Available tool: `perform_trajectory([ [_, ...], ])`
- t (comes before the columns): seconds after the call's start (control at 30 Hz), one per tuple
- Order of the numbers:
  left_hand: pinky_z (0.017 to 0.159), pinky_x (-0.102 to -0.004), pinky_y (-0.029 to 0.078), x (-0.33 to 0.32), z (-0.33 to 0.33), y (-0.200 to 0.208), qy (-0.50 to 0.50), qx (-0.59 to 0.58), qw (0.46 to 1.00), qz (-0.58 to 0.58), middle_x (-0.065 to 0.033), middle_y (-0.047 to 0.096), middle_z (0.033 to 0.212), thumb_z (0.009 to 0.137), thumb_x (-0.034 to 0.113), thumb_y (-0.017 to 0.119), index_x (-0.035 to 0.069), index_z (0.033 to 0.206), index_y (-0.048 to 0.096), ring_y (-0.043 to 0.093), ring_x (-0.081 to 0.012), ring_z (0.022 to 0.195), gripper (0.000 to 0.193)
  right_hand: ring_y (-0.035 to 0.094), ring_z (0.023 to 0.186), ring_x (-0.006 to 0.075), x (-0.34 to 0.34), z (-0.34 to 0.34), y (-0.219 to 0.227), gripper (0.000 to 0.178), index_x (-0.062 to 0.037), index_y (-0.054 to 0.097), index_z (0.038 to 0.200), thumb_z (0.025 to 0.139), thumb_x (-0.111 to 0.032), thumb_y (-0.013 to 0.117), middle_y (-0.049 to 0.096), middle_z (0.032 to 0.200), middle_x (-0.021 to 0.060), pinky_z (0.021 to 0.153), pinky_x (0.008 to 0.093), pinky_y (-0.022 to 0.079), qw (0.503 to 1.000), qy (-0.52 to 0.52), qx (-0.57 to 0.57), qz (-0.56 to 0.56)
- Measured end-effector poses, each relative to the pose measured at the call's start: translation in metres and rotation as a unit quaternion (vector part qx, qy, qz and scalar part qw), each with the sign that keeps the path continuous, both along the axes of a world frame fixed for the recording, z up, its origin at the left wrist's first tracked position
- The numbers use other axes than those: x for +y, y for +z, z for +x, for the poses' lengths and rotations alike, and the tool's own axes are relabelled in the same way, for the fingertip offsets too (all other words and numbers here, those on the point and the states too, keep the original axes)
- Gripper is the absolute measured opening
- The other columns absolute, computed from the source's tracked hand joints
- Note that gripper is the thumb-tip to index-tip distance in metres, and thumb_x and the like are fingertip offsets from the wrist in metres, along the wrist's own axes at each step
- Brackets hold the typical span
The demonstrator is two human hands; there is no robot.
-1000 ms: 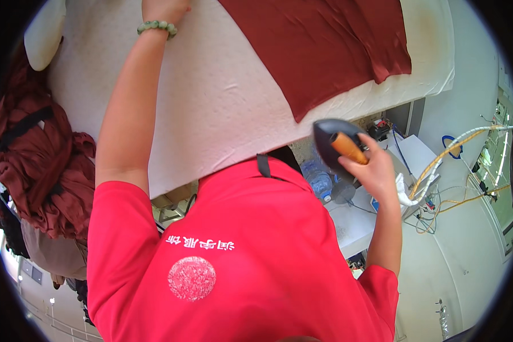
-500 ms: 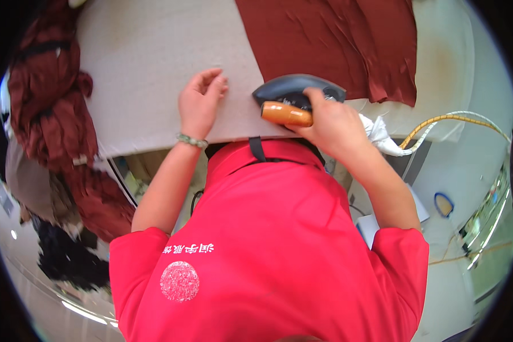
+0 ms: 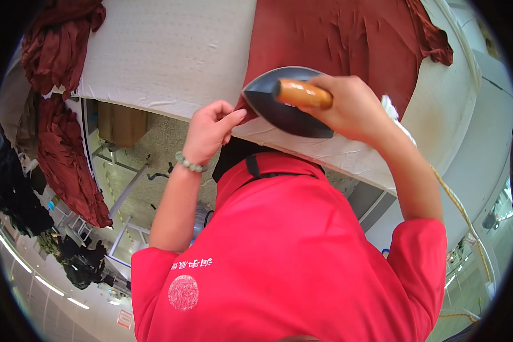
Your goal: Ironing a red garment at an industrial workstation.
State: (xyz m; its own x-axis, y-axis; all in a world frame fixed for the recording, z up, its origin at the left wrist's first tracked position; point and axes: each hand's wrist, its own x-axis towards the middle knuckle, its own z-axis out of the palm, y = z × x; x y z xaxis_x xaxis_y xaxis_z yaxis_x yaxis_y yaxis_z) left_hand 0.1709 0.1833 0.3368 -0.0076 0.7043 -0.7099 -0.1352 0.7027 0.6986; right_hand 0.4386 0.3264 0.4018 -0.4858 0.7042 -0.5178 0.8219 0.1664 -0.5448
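Observation:
A dark red garment (image 3: 336,40) lies spread over the pale padded ironing table (image 3: 159,51), with some creases on its right part. My right hand (image 3: 347,105) is wrapped round the wooden handle of a dark iron (image 3: 293,119). The iron rests over the garment's near left corner, its tip pointing left. Just left of that tip, my left hand (image 3: 214,128) pinches the corner of the garment between thumb and fingers. A beaded bracelet (image 3: 191,162) circles my left wrist.
More dark red clothes (image 3: 65,154) hang off the table's left end, beside black garments (image 3: 17,188). A yellow-and-white cord (image 3: 459,208) runs down on the right. Under the table are a metal frame (image 3: 117,194) and a brown box (image 3: 122,122).
My left hand has moved right and closed on the garment's corner. The iron has come down onto that corner from just in front of the cloth. The view has turned somewhat.

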Motion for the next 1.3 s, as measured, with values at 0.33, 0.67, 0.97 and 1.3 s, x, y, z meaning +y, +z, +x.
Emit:
perform_trajectory([
  [0.33,0.055,-0.0218,0.044,-0.02,-0.018,-0.003,0.083,0.033,0.995,0.05,0.0043,0.059,0.069,0.095,0.023,0.076,0.005,0.087,0.066,0.054,-0.0044,0.06,0.022,0.07,0.088,0.0435,0.054,-0.003,-0.011,0.041,-0.0075,0.066,0.119,0.088,-0.032,0.076,0.073,0.092,0.022,0.077,0.0477,0.055,0.951,-0.089,-0.016,0.296],
  [0.67,0.068,-0.0382,0.053,0.007,-0.035,-0.025,-0.222,0.415,0.872,0.135,-0.0089,0.068,0.088,0.089,0.027,0.074,0.007,0.092,0.07,0.067,-0.0248,0.077,0.021,0.07,0.073,0.0413,-0.069,-0.041,-0.006,0.062,0.0016,0.053,0.133,0.082,-0.025,0.075,0.07,0.078,0.0226,0.068,0.0487,0.057,0.99,0.109,-0.085,0.027],
  [0.97,0.065,-0.0365,0.051,0.007,-0.043,-0.031,-0.245,0.425,0.856,0.165,-0.0069,0.064,0.084,0.089,0.021,0.073,0.006,0.091,0.066,0.064,-0.0237,0.072,0.017,0.07,0.07,0.0403,-0.099,-0.085,-0.02,0.068,0.0072,0.047,0.134,0.081,-0.022,0.078,0.069,0.075,0.0219,0.064,0.0489,0.056,0.991,0.072,-0.109,0.011],
  [1.3,0.065,-0.0405,0.051,0.006,-0.048,-0.038,-0.248,0.425,0.836,0.244,-0.0078,0.063,0.085,0.088,0.021,0.073,0.008,0.091,0.063,0.064,-0.0289,0.076,0.017,0.071,0.074,0.0424,-0.112,-0.014,-0.009,0.062,0.0018,0.05,0.134,0.084,-0.022,0.077,0.072,0.084,0.0229,0.068,0.0501,0.056,0.969,-0.018,-0.244,0.027],
])
